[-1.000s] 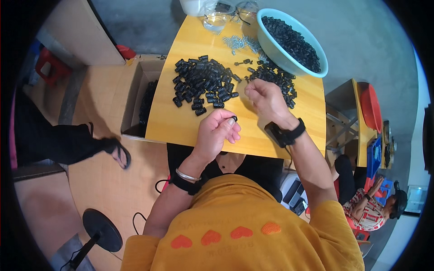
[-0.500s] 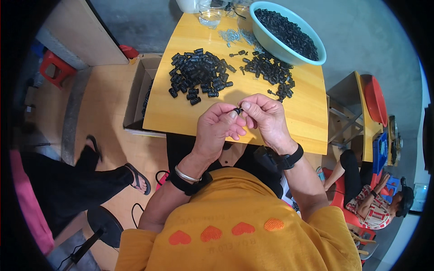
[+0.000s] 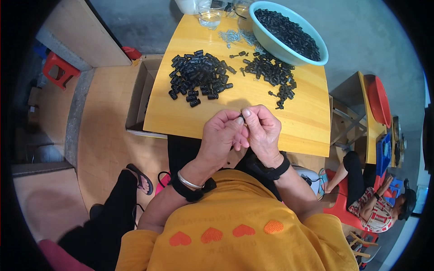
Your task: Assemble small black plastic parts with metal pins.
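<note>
My left hand (image 3: 224,135) and my right hand (image 3: 263,132) meet just in front of the table's near edge. Both pinch a small black plastic part (image 3: 242,118), mostly hidden by thumbs and fingertips. Beyond my left hand lies a heap of black barrel-shaped pieces, like cord lock bodies (image 3: 199,76). To its right a looser heap of smaller black stemmed pieces (image 3: 271,72) trails toward my right hand. Small silvery metal pieces, apparently springs (image 3: 231,36), lie scattered behind the heaps.
A pale blue basin (image 3: 323,53) full of small black pieces stands at the table's (image 3: 181,122) far right. Clear cups (image 3: 210,19) stand at the back. A cardboard box (image 3: 138,99) sits left of the table. One person walks at left; another sits (image 3: 375,203) at right.
My hands have drawn slightly nearer my body and closer together, covering more of the black part. The person at left has stepped nearer the lower edge.
</note>
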The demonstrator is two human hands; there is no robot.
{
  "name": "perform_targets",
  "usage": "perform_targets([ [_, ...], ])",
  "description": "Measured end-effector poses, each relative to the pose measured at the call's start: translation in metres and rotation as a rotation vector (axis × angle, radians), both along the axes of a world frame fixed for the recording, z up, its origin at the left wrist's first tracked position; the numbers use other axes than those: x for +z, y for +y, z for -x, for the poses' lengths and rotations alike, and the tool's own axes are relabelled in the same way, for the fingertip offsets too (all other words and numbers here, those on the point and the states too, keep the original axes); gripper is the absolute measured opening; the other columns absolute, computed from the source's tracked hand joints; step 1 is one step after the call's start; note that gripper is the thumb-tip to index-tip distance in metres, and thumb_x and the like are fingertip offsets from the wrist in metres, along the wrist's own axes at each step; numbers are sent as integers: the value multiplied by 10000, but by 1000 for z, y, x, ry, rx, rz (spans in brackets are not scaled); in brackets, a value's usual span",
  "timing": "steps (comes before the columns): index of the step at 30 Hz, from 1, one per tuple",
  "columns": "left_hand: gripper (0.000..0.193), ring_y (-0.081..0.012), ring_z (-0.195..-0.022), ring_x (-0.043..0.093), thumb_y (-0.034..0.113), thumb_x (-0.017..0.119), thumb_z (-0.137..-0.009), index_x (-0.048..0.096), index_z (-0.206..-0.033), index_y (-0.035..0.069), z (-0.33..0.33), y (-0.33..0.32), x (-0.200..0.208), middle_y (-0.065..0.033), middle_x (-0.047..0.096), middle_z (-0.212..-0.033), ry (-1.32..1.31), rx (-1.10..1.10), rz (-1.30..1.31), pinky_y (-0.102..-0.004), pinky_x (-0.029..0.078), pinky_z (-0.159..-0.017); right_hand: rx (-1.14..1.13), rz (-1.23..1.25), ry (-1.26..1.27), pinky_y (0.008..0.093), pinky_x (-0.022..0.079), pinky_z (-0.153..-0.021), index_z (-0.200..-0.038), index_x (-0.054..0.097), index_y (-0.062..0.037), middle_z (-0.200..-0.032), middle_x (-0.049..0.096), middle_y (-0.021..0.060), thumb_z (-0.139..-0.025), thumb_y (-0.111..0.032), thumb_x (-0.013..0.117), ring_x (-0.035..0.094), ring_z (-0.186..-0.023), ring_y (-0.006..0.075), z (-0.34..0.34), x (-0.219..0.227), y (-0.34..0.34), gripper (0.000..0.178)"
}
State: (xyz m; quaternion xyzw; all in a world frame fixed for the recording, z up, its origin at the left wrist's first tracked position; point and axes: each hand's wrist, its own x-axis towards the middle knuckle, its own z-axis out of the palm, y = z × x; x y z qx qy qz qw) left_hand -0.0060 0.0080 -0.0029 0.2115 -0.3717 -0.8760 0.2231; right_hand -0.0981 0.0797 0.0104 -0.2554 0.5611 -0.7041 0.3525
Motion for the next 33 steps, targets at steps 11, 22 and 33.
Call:
perform_targets([
  [11, 133, -127, -545, 598, 128, 522, -889, 527, -951, 11, -4, -9, 3, -86, 618, -707, -130, -78, -53, -186, 452, -469, -23, -57, 669, 256, 423, -551, -849, 579, 19, -712, 534, 88, -858, -47, 544, 519, -613, 149, 14, -8, 5, 76],
  [22, 103, -111, -568, 603, 113, 562, -867, 586, -898, 17, -7, -13, -3, -58, 632, -709, -166, -64, -2, -189, 460, -494, -26, -59, 932, 294, 446, -529, -855, 579, 16, -718, 538, 128, -840, -27, 547, 560, -586, 236, 15, -10, 5, 56],
  [33, 88, -88, -567, 583, 108, 559, -866, 583, -874, 23, -5, -13, -8, -46, 622, -698, -189, -48, 5, -185, 461, -495, 139, -109, 982, 331, 472, -556, -978, 550, 23, -794, 533, 149, -764, -57, 615, 575, -639, 277, 20, -4, 13, 238],
])
